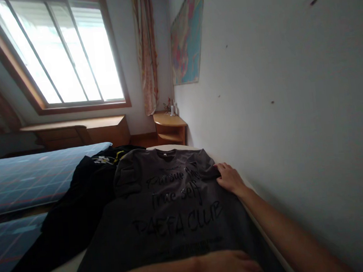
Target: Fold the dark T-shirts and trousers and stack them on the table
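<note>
The grey shirt lies flat, right of black clothing. The right hand touches its right sleeve, the left hand is over the near part; their grip cannot be told. Probably it is soft, light; sleeve edges suit holding.

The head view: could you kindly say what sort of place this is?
Probably a bedroom: blue checked bedding lies at left, patterned curtains flank the window, and a dark grey lettered shirt is spread in front.
</note>
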`<state>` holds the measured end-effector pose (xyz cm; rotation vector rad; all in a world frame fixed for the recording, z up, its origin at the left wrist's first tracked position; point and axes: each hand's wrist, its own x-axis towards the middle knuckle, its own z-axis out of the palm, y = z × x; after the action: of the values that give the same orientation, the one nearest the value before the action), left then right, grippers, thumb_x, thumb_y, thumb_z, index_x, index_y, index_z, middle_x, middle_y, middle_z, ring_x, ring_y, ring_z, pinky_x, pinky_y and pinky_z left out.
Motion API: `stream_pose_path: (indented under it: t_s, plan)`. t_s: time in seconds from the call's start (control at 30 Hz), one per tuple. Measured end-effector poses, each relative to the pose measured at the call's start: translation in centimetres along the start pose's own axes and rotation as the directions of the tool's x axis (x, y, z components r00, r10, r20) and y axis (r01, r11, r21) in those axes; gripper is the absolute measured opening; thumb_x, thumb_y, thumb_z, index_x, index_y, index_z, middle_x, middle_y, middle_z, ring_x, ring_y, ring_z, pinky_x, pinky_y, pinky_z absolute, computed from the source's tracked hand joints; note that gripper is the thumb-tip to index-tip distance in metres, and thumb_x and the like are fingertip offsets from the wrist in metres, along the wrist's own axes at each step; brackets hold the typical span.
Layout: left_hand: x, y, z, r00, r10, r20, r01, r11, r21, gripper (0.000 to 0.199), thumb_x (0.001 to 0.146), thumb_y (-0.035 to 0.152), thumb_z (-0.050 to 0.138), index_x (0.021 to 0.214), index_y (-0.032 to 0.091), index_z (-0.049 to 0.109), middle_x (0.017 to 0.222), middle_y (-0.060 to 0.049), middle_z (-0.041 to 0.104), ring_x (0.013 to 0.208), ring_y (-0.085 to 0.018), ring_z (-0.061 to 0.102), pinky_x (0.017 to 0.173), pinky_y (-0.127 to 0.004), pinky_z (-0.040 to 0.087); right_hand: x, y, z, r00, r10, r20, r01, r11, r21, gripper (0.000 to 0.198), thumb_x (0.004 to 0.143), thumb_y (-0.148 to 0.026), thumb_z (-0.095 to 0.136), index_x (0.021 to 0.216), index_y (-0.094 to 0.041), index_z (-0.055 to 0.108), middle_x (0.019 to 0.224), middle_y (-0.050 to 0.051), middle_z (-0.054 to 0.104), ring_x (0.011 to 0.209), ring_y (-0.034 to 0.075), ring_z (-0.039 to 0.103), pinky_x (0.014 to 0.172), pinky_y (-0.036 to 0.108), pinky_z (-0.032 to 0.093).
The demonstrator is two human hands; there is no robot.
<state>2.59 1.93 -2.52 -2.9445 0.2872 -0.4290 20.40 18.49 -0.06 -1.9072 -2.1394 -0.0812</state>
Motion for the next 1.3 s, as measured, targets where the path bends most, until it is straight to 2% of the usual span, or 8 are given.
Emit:
stream_pose_path:
  t_s: [0.13, 0.33, 0.47, 0.6, 0.87, 1.0, 1.17, 1.3]
  plan:
    - [-4.1, -5.1, -3.7, 0.859, -0.511, -0.039, 0.502, 0.854, -0.140, 0.031, 0.099, 0.042, 0.047, 0.118, 0.020, 0.059, 0.132, -0.004, 0.062, 0.117, -0.019, 0.059, 0.102, -0.034, 0.049, 0.6, -2.3, 0.3, 0.986, -0.163, -0.035, 0.165, 0.985, 0.048, 0.052, 0.080, -0.018, 0.055, 0.132, -0.018, 0.058, 0.139, 0.010, 0.057, 0.127, 0.025, 0.050, 0.107, 0.035, 0.034]
    - [-10.8, -12.1, -3.4, 0.289, -0.956, -0.060, 0.956, 0.291, -0.041, 0.044, 0.099, 0.040, 0.045, 0.137, 0.020, 0.051, 0.154, -0.013, 0.042, 0.142, -0.033, 0.036, 0.114, -0.053, 0.032, 2.3, -5.8, 1.3, 0.999, -0.012, -0.032, 0.012, 1.000, -0.006, 0.055, 0.088, -0.060, 0.054, 0.120, -0.016, 0.064, 0.117, 0.015, 0.069, 0.113, 0.030, 0.058, 0.098, 0.042, 0.039]
    - [-14.2, -13.7, -1.6, 0.083, -0.994, 0.072, 0.995, 0.087, 0.048, 0.064, 0.095, 0.056, 0.043, 0.150, 0.023, 0.041, 0.161, -0.014, 0.030, 0.146, -0.046, 0.024, 0.113, -0.066, 0.022, 3.9, -7.5, 1.9, 0.992, 0.123, -0.017, -0.124, 0.988, -0.095, 0.043, 0.087, -0.048, 0.059, 0.110, -0.013, 0.068, 0.115, 0.020, 0.068, 0.112, 0.034, 0.059, 0.095, 0.046, 0.040]
    - [-15.5, -14.3, -0.7, 0.064, -0.992, 0.105, 0.996, 0.070, 0.058, 0.070, 0.094, 0.064, 0.038, 0.154, 0.028, 0.035, 0.164, -0.010, 0.023, 0.148, -0.047, 0.014, 0.114, -0.069, 0.014, 5.4, -8.0, 2.6, 0.986, 0.166, -0.036, -0.168, 0.982, -0.086, 0.028, 0.085, -0.025, 0.058, 0.104, -0.009, 0.070, 0.111, 0.024, 0.069, 0.111, 0.035, 0.060, 0.095, 0.047, 0.040]
    - [-16.2, -15.2, -0.6, 0.046, -0.995, 0.089, 0.998, 0.050, 0.042, 0.065, 0.094, 0.062, 0.039, 0.151, 0.031, 0.040, 0.164, -0.008, 0.026, 0.148, -0.047, 0.017, 0.112, -0.072, 0.014, 6.2, -4.5, 3.2, 0.957, 0.256, -0.137, -0.241, 0.964, 0.116, 0.039, 0.097, -0.036, 0.038, 0.110, -0.014, 0.067, 0.110, 0.016, 0.071, 0.100, 0.026, 0.067, 0.086, 0.034, 0.049]
    - [-16.4, -15.0, -0.5, 0.061, -0.998, 0.033, 0.998, 0.061, 0.017, 0.059, 0.096, 0.052, 0.043, 0.150, 0.028, 0.042, 0.161, -0.006, 0.033, 0.148, -0.041, 0.023, 0.117, -0.063, 0.019, 6.0, -3.4, 2.9, 0.964, 0.067, -0.258, 0.042, 0.917, 0.397, 0.034, 0.090, -0.033, 0.048, 0.113, -0.015, 0.066, 0.117, 0.013, 0.070, 0.109, 0.024, 0.064, 0.099, 0.034, 0.046]
    - [-16.2, -14.8, -0.9, 0.136, -0.990, -0.045, 0.988, 0.139, -0.064, 0.060, 0.096, 0.039, 0.047, 0.152, 0.021, 0.037, 0.154, -0.009, 0.045, 0.143, -0.031, 0.037, 0.117, -0.049, 0.029, 5.3, -3.8, 3.1, 0.965, -0.262, -0.010, 0.239, 0.863, 0.444, 0.025, 0.074, -0.021, 0.060, 0.098, -0.019, 0.067, 0.126, 0.011, 0.067, 0.120, 0.025, 0.058, 0.107, 0.040, 0.040]
    - [-15.7, -14.9, -1.2, 0.238, -0.968, -0.082, 0.963, 0.247, -0.112, 0.061, 0.094, 0.031, 0.050, 0.153, 0.021, 0.036, 0.150, -0.009, 0.050, 0.138, -0.026, 0.044, 0.116, -0.045, 0.034, 4.6, -4.2, 2.8, 0.925, -0.380, 0.006, 0.327, 0.805, 0.495, 0.018, 0.071, -0.016, 0.059, 0.088, -0.020, 0.064, 0.128, 0.011, 0.067, 0.123, 0.026, 0.057, 0.113, 0.047, 0.032]
